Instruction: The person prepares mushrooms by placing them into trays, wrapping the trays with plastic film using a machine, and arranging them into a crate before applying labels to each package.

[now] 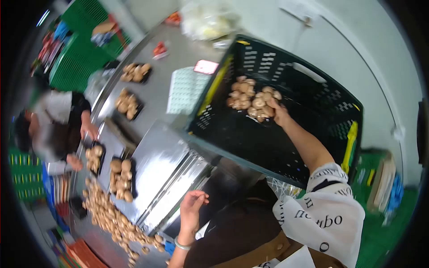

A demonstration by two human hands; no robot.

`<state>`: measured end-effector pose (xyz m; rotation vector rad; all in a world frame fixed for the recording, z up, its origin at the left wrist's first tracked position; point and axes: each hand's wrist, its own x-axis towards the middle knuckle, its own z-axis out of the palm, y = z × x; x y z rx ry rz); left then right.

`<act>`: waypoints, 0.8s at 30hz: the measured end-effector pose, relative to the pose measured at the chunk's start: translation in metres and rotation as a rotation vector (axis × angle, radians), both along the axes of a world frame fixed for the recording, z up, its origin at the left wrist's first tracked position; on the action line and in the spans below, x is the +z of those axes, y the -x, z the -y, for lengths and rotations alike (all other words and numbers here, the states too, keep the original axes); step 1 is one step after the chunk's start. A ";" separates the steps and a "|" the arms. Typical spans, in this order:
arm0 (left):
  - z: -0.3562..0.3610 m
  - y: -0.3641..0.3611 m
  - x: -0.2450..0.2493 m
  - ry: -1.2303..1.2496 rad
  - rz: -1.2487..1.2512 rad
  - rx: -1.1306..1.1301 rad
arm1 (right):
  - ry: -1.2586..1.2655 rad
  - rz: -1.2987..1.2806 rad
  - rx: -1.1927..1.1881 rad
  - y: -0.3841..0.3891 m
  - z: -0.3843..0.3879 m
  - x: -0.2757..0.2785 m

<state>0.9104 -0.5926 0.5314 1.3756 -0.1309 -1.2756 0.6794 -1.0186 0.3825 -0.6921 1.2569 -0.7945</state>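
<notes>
Inside the large dark green crate (308,147), my right hand (279,111) grips the right edge of a black tray of brown mushrooms (260,105). Another tray of mushrooms (241,93) lies directly to its left, also in the crate. My left hand (192,210), with a bracelet at the wrist, hangs over the near edge of the metal machine (161,156). Its fingers are loosely curled and apart, with nothing in them. A filled mushroom tray (121,178) rests at the machine's left side.
Loose mushrooms (111,219) are heaped at the lower left. More filled trays (128,103) stand along the metal table (154,67). A co-worker (58,120) at the left reaches to a tray (94,157). A patterned sheet (184,91) and plastic bags (208,22) lie beyond.
</notes>
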 end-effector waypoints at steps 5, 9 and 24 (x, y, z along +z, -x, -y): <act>-0.022 -0.057 0.001 -0.047 0.287 0.046 | -0.074 -0.553 0.389 0.021 0.045 -0.031; -0.056 -0.153 -0.010 -0.214 1.298 0.488 | 0.684 -1.389 0.385 0.085 0.118 -0.096; -0.080 -0.211 -0.049 -0.148 1.589 -0.056 | 1.445 -0.296 1.437 -0.257 -0.289 0.200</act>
